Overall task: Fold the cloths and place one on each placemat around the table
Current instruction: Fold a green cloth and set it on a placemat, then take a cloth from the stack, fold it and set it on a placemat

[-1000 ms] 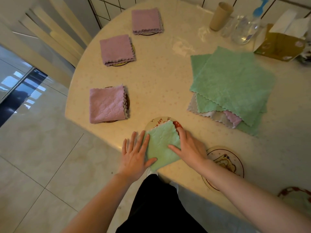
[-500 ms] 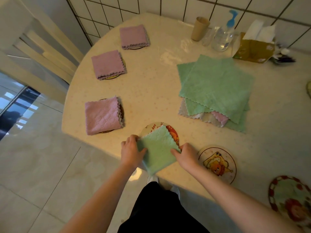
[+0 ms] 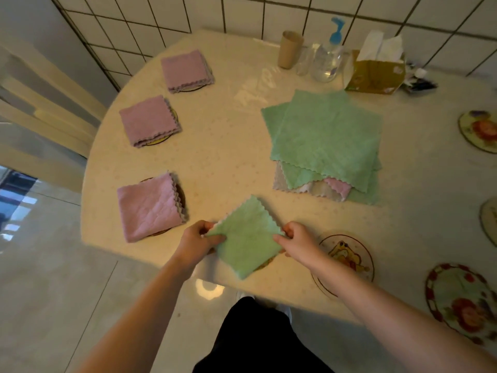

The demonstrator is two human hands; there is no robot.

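The round cream bench (image 3: 228,157) stands against a tiled wall. Near its middle lies a loose pile of unfolded cloths (image 3: 326,141), green on top with grey and pink edges showing below. Along the left rim, three folded pink cloths (image 3: 149,207) (image 3: 148,120) (image 3: 186,70) each sit on a placemat that is mostly hidden. At the near edge, the folded green cloth (image 3: 246,238) is turned like a diamond over a placemat, of which only a sliver (image 3: 265,263) shows. The left hand (image 3: 199,239) pinches its left corner and the right hand (image 3: 297,239) pinches its right corner, both grips grasping the cloth. Bare placemats lie to the right: a cartoon one (image 3: 349,258), a red-rimmed one (image 3: 462,300), and a flowered one (image 3: 478,130) further back. By the wall, a tissue box (image 3: 373,74) holds white tissues; a clear pump bottle (image 3: 326,60) and a tan cup (image 3: 290,49) stand beside it, contents unclear.
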